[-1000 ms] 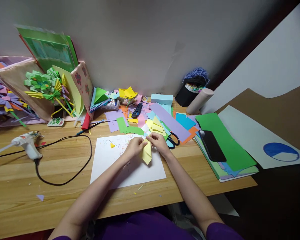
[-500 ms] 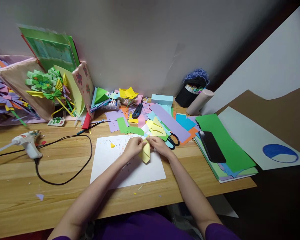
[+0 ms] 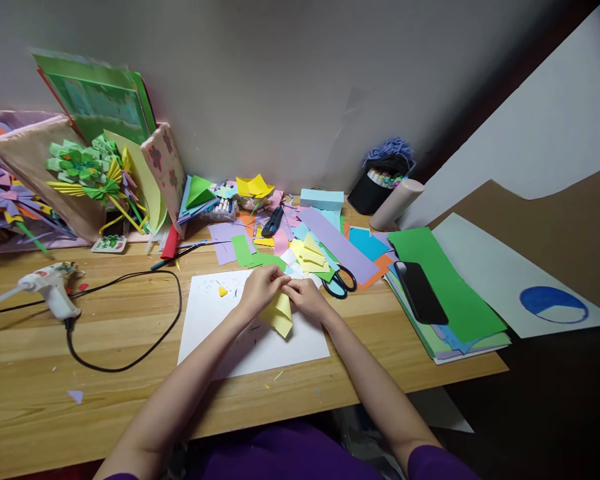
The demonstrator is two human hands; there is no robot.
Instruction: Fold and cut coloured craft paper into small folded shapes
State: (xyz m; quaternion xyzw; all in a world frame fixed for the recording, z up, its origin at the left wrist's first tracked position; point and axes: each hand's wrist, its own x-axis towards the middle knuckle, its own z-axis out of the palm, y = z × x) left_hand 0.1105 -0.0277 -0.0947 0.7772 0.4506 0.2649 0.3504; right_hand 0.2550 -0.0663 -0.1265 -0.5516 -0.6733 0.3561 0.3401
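A folded piece of pale yellow paper (image 3: 280, 317) is pinched between my two hands, its lower end hanging over a white sheet (image 3: 205, 333). My left hand (image 3: 261, 291) grips its upper left part with closed fingers. From the other side my right hand (image 3: 307, 297) closes on the top right, and the fingertips of both hands meet there. The paper's upper end is hidden behind the fingers. Just beyond the hands lie folded yellow pieces (image 3: 310, 255) and black-handled scissors (image 3: 343, 283).
At left stand a white glue gun (image 3: 55, 290) and its looped black cable (image 3: 177, 313). Coloured paper scraps and a utility knife (image 3: 273, 221) cover the back. A black phone (image 3: 420, 293) rests on green paper (image 3: 460, 293) at right, near a marker holder (image 3: 367, 193).
The yellow paper has turned in my hands and now shows a wider face, its lower end leaning left. Both hands have come closer together, and the view has shifted slightly.
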